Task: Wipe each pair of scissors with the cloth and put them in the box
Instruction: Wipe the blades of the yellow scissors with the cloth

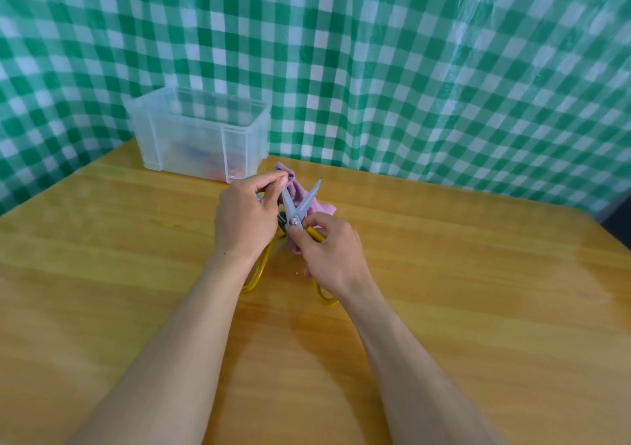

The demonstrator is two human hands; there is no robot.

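- Scissors (296,208) are sitting open just in front of the box (198,133), blades aiming toward it, yellow handles trailing away from it.
- Left hand (246,219) is pinching the cloth (297,191) around the left blade's tip.
- Right hand (333,253) is gripping the scissors at the pivot; probably cloth under it too.
- Box is lying ahead-left of both grips, so the left hand is nearer it.

The scissors (295,215), with yellow handles, have grey blades open in a V, tips pointing away. The pink cloth (297,190) is bunched behind the blades. The translucent box (191,144) stands uncovered at far left.
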